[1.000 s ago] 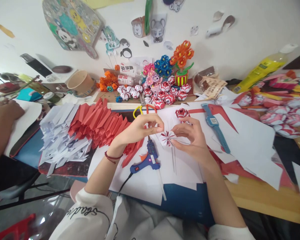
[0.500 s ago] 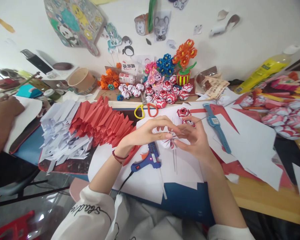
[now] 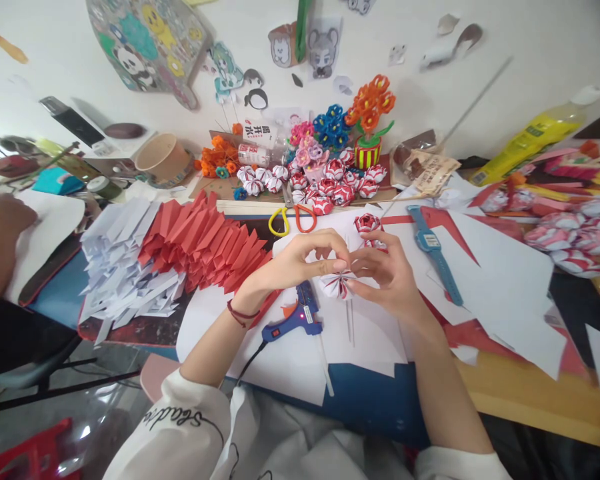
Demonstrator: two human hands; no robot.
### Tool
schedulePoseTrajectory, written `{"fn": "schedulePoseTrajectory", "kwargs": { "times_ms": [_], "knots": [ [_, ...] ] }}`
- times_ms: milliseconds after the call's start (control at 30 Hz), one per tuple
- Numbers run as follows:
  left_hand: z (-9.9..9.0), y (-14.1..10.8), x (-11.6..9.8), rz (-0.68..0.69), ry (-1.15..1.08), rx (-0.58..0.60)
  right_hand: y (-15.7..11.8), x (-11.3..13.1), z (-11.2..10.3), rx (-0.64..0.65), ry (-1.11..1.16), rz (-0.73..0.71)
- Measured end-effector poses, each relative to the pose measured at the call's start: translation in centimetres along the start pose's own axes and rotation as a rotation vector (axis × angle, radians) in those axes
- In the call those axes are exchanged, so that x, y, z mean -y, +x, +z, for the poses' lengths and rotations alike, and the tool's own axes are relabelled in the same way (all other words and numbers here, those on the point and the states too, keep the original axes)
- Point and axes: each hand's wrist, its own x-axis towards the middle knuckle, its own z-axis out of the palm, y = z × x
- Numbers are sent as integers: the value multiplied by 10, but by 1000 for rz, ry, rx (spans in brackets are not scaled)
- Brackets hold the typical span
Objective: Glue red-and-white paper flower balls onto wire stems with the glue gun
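A white and red folded paper flower [image 3: 337, 287] is held between my two hands above white paper sheets. My left hand [image 3: 313, 257] pinches its top with thumb and fingers. From the right, my right hand [image 3: 386, 270] grips the flower's side, fingers bent round it. Below lie thin sticks [image 3: 350, 323] and a blue glue gun [image 3: 294, 321] with a lit red light. Another red and white flower [image 3: 367, 223] is just behind my right fingers. Scissors [image 3: 293, 220] with yellow and red handles lie farther back.
White folded strips [image 3: 125, 260] and red folded strips [image 3: 205, 247] are piled at the left. Finished paper flowers [image 3: 333, 190] stand at the back. A blue watch [image 3: 434, 252], a yellow bottle [image 3: 535, 143] and more flowers [image 3: 575, 240] are at the right. Another person's hand [image 3: 5, 217] is at far left.
My left fingers have shifted slightly left over the flower, which shows a little more. The other person's hand has moved left. A thin stick now shows against the wall at the upper right.
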Motion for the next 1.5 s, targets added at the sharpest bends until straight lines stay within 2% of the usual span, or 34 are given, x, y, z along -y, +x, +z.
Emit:
{"fn": "schedulePoseTrajectory", "kwargs": {
  "times_ms": [433,700,967,1067,1233,1333,1433,1500],
  "knots": [
    [3,-6,-1,-47,-43,-162,2,-1,-2,11,14,5],
    [8,-12,-9,-96,-125,-357,2,4,-1,-10,9,18],
    [11,-24,-11,-29,-235,-577,4,-5,-6,-9,50,6],
    [12,-25,-18,15,-332,-616,5,-7,-7,-1,67,4],
    [15,-26,-34,37,-598,-572,6,-7,-8,-18,49,8],
    [16,-26,-48,51,-678,-588,6,-8,-9,-30,37,5],
    [11,-28,-64,98,-742,-618,6,-8,-9,-29,52,5],
    [3,-31,-75,176,-734,-653,6,-8,-8,-34,57,13]
  ]
}}
